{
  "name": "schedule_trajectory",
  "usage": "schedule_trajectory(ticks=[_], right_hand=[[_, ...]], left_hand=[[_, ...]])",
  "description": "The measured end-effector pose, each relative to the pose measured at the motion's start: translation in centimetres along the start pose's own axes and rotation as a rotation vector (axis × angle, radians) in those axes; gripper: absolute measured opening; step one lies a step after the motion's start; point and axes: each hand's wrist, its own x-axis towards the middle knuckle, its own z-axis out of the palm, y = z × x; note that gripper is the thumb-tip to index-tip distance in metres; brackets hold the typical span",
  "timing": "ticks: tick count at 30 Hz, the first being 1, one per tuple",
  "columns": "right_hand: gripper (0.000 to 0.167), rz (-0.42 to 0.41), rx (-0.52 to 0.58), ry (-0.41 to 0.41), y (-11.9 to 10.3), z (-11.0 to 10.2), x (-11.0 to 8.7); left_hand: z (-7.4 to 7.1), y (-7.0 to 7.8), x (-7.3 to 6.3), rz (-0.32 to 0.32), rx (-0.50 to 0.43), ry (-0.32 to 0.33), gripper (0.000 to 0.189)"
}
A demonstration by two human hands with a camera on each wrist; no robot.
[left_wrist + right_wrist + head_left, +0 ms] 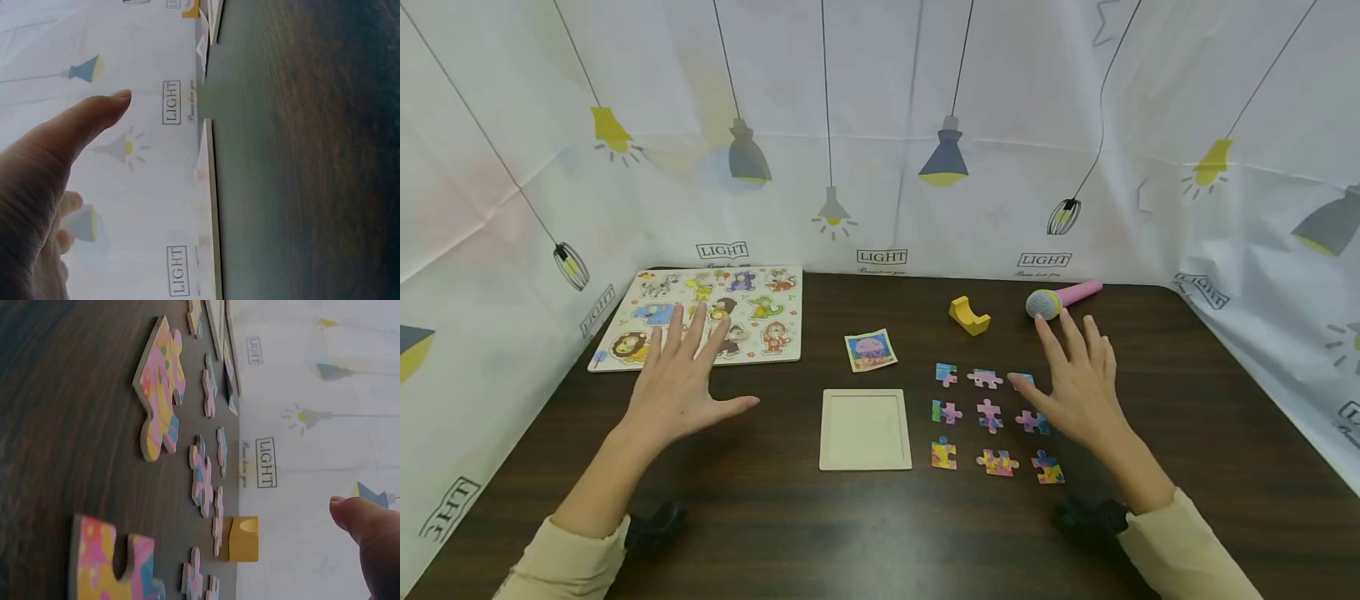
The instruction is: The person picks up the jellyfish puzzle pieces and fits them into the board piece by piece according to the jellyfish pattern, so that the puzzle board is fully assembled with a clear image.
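With fingers spread and nothing gripped by the left hand (676, 398) or the right hand (1081, 393), the nine thin, multicoloured jigsaw pieces (990, 415) laid out right of the shallow, cream-coloured square tray (865, 433) would best be pinched singly by their edges, neighbours left undisturbed.

Can't see all of the animal board (792, 325): left hand (679, 392) covers its lower middle. Right hand (1081, 392) hides part of the top-right puzzle piece (1027, 379). My right wrist cam gets only that hand's thumb, cut by the edge, plus a near puzzle piece (94, 569) cropped at bottom. Left wrist cam crops the yellow block (191, 9) up top. Small print on the backdrop (955, 237): too tiny for me
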Motion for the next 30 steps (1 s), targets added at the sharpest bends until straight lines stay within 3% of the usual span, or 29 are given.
schedule_trajectory(ticks=[6,14,21,24,30], right_hand=[[0.074,-0.019,0.089,-0.011,-1.0,0.5,0.6],[0.068,-0.06,0.162,-0.053,-2.5,1.6,1.2],[0.061,-0.059,0.175,-0.159,-3.6,2.7,1.8],[0.058,-0.069,0.177,-0.209,-3.9,3.1,2.1],[0.056,-0.102,0.192,-0.296,-4.4,3.7,2.7]], left_hand=[[0.3,0.9,0.2,0.081,-0.054,-0.028,0.104],[0.6,2.4,0.7,0.078,-0.164,-0.121,0.102],[1.0,4.2,0.9,0.107,-0.189,-0.176,0.1],[1.6,5.0,0.9,0.131,-0.251,-0.194,0.099],[3.1,6.5,0.7,0.185,-0.437,-0.294,0.097]])
